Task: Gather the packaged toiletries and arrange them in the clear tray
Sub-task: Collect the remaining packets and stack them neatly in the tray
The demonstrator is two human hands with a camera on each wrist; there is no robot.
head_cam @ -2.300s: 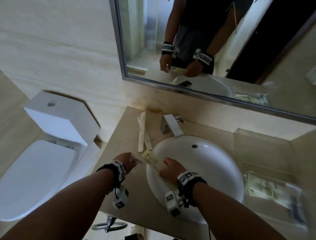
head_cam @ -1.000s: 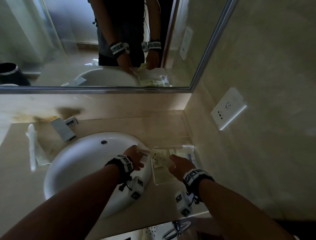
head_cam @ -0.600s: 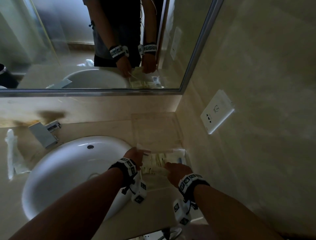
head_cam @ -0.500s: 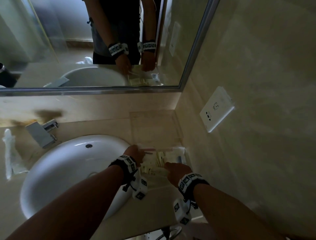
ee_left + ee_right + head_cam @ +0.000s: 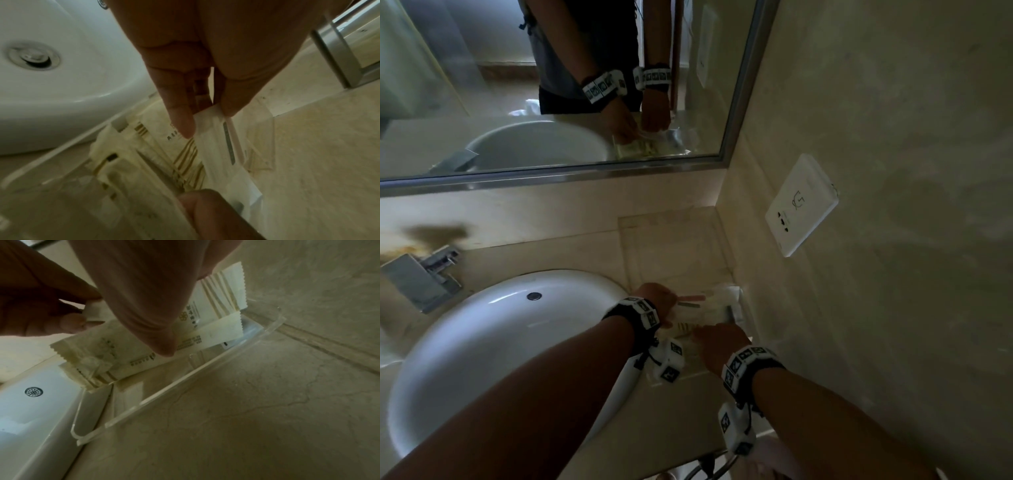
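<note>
The clear tray (image 5: pixel 674 246) sits on the counter between the basin and the right wall, its far half bare. Several cream packets (image 5: pixel 144 162) lie in its near half. My left hand (image 5: pixel 659 299) pinches the end of a long white toothbrush packet (image 5: pixel 222 154) between thumb and finger, stretched over the tray. My right hand (image 5: pixel 705 337) holds a cream striped packet (image 5: pixel 123 353) at the tray's near end, one digit lying on top; its other fingers are hidden. The tray rim (image 5: pixel 185 374) runs just below that packet.
The white basin (image 5: pixel 500 342) touches the tray's left side, with the faucet (image 5: pixel 417 277) at the back left. The wall with a white socket (image 5: pixel 801 205) stands right beside the tray. A mirror (image 5: pixel 551 85) hangs behind. The counter's front edge is close below my wrists.
Both hands carried their packets from the left of the basin across to the tray. Over the last half second they have stayed low over the tray's near half, barely moving.
</note>
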